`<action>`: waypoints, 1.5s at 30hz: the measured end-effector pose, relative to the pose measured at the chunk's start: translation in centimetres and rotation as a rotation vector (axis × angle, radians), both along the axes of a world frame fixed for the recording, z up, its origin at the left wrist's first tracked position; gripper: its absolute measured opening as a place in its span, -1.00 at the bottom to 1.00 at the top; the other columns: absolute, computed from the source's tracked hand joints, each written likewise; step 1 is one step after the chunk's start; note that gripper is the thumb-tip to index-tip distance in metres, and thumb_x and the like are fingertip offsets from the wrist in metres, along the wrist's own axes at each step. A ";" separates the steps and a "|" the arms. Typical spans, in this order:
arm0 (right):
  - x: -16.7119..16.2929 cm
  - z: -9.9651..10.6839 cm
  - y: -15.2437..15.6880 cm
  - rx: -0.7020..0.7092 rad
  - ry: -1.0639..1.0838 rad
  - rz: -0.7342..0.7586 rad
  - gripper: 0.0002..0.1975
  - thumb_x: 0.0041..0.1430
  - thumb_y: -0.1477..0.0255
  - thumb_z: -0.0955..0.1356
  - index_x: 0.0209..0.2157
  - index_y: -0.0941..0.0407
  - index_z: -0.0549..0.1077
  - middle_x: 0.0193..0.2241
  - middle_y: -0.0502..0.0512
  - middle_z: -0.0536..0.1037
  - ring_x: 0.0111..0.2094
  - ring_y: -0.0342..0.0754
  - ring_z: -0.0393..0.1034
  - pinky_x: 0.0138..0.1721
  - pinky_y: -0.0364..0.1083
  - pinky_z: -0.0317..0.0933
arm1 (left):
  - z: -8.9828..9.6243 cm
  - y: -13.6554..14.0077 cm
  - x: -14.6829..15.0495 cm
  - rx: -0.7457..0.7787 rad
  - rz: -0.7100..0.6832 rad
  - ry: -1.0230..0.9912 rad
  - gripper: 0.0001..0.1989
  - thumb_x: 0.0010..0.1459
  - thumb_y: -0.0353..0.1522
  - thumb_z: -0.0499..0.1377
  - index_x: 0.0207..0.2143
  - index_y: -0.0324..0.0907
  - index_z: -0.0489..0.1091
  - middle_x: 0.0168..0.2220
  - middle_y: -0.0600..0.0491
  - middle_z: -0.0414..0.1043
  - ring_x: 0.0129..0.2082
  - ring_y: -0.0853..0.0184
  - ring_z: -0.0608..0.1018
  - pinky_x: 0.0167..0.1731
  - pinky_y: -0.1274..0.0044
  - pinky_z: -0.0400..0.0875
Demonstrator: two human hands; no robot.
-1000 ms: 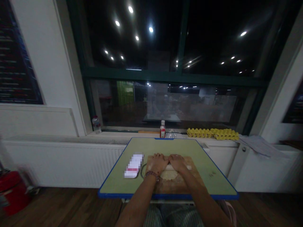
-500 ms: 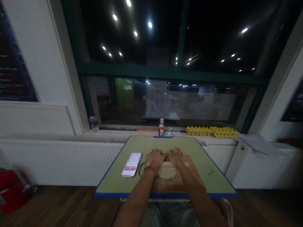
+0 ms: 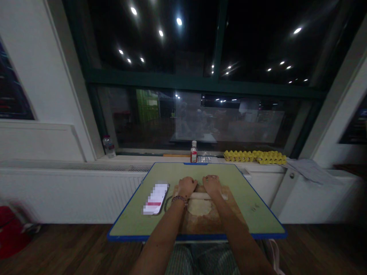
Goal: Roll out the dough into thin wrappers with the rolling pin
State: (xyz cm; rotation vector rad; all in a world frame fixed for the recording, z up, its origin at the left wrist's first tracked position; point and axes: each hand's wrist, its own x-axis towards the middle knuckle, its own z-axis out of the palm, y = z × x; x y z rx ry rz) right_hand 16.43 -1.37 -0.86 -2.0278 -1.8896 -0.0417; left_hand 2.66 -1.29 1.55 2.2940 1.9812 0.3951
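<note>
**Uneven pressure is the danger on this one!**

Off to the left of the brown, rectangular wooden board (image 3: 200,226) lies a lit, dark-edged phone (image 3: 156,198); an elbow swinging wide could shove it. Closer in, a grey, curved handle (image 3: 167,204) pokes out at the board's left edge, and a forearm catching that could jerk the board round.

Here's the left hand (image 3: 187,186), over the board's far-left part, its heel at the pale, cylindrical rolling pin (image 3: 199,196). Fingers are bent, but whether they wrap the pin, I can't tell. Watch that dark, beaded bracelet (image 3: 180,199): one dip and it could dent the dough.

And there it is, mid-board, the pale, flat, roundish dough (image 3: 199,208), on the pin's near side! Too heavy a push might tear it; a tacky surface might cling to the wood.

Finally the right hand (image 3: 212,184), towards the board's far right, fingers bent beyond the pin, grip hidden too. Should it out-push its partner, the pin could skew, leaving one side thicker.
</note>
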 end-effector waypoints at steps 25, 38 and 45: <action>-0.1 1.0 1.8 0.214 0.019 -0.013 -0.60 0.36 0.41 0.12 -0.20 0.20 0.56 -0.20 0.23 0.59 -0.05 0.04 0.33 -0.03 -0.10 0.09 | -0.7 2.6 -0.1 0.192 -0.023 0.024 -0.64 0.29 -0.32 -0.04 -0.24 -0.22 0.55 -0.21 -0.14 0.58 -0.12 0.19 0.55 -0.08 0.39 0.25; -0.1 0.7 2.9 0.135 0.014 -0.008 -0.58 0.36 0.41 0.11 -0.18 0.22 0.56 -0.17 0.26 0.59 -0.02 0.05 0.34 -0.01 -0.10 0.09 | -0.8 3.8 0.0 0.193 -0.026 0.040 -0.64 0.27 -0.33 -0.04 -0.25 -0.21 0.55 -0.21 -0.13 0.58 -0.13 0.19 0.55 -0.08 0.38 0.23; 0.1 0.4 3.3 0.067 -0.002 0.014 -0.61 0.34 0.42 0.15 -0.16 0.22 0.57 -0.14 0.31 0.59 -0.01 0.07 0.37 0.00 -0.08 0.11 | -1.3 4.3 0.0 0.198 -0.024 0.032 -0.64 0.26 -0.32 -0.04 -0.26 -0.21 0.56 -0.22 -0.13 0.59 -0.12 0.18 0.56 -0.08 0.37 0.22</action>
